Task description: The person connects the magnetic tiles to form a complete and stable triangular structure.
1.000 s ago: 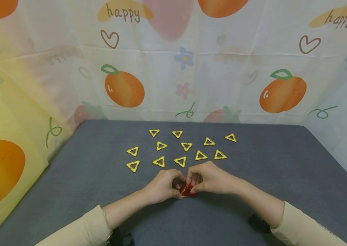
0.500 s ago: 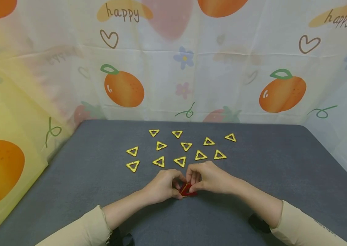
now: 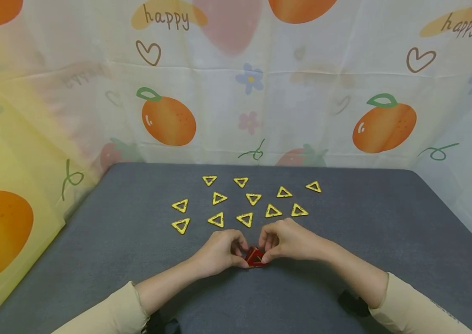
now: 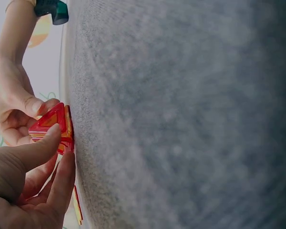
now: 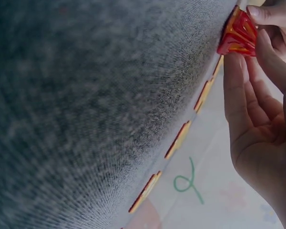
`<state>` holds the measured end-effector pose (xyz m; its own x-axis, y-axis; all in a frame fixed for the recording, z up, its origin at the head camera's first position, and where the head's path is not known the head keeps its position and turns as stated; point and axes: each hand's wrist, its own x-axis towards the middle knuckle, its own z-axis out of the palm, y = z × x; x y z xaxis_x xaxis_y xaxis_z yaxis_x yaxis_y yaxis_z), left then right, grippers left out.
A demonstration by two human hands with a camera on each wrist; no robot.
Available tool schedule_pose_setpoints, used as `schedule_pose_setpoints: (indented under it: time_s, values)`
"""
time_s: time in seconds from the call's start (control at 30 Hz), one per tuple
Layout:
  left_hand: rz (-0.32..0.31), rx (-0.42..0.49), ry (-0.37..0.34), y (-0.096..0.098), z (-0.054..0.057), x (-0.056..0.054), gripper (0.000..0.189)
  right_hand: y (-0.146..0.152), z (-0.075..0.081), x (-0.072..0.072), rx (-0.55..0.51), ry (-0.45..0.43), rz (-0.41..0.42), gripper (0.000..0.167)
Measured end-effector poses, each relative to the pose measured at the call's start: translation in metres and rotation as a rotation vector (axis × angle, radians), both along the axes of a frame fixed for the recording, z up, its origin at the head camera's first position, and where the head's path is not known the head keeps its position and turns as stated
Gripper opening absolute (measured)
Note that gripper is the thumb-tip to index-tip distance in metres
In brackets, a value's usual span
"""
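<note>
A small pyramid-like shape of red triangular tiles (image 3: 255, 258) with yellow insides stands on the dark table, between both hands. My left hand (image 3: 219, 250) holds its left side; in the left wrist view the thumb lies on a sloping face and a finger reaches the lower edge. From the right, my right hand (image 3: 290, 240) pinches the tiles with thumb and fingertips, as the right wrist view shows on the tilted tiles (image 5: 240, 36). The fingers hide part of the shape. Beyond the hands lie several flat yellow triangular tiles (image 3: 245, 214).
The loose tiles spread in rough rows across the table's middle, such as one at the left (image 3: 176, 226) and one at the far right (image 3: 319, 190). A printed fabric sheet (image 3: 219, 106) hangs behind the dark grey table (image 3: 369, 208).
My right hand has shifted slightly right, with its fingertips moving from over the top of the red tiles to their right side. My left hand stays almost in place. The loose tiles lie unchanged.
</note>
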<state>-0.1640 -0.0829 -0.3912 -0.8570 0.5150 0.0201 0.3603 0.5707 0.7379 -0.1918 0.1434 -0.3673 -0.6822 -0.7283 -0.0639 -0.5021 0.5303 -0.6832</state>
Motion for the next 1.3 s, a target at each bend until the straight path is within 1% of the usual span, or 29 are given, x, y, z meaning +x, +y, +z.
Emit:
schedule_pose_setpoints:
  time_s: [0.1,0.2,0.3,0.43,0.53,0.63,0.87,1.3]
  values:
    - [0.002,0.012,-0.007,-0.0006,-0.0004,0.0005,0.019,0.0012,-0.0011,-0.0007,0.001,-0.053,0.006,0.019]
    - [0.002,0.027,-0.023,0.0007,-0.0007,0.0009,0.015,0.0012,-0.0014,-0.0002,0.002,-0.105,0.012,0.015]
    - [0.006,0.03,-0.008,0.0027,-0.0012,0.0013,0.013,0.0001,-0.0015,0.0009,0.0,-0.145,0.016,0.011]
    - [0.014,0.029,0.02,0.0041,-0.0021,0.002,0.011,-0.0006,-0.0017,0.002,-0.003,-0.155,0.022,0.009]
    - [0.016,0.039,0.02,0.0041,-0.003,0.0021,0.01,-0.0015,-0.0018,0.0025,0.001,-0.166,0.014,0.008]
    - [0.02,0.049,0.014,0.0041,-0.0044,0.0015,0.01,-0.0023,-0.0025,0.0022,0.008,-0.171,0.006,0.007]
    - [0.021,0.075,-0.028,0.0039,-0.0047,0.0012,0.011,-0.0022,-0.0041,0.0005,0.013,-0.157,0.008,0.009]
    - [0.018,0.077,-0.026,0.0037,-0.005,0.0007,0.012,-0.0017,-0.0058,0.0001,0.001,-0.141,0.007,0.01]
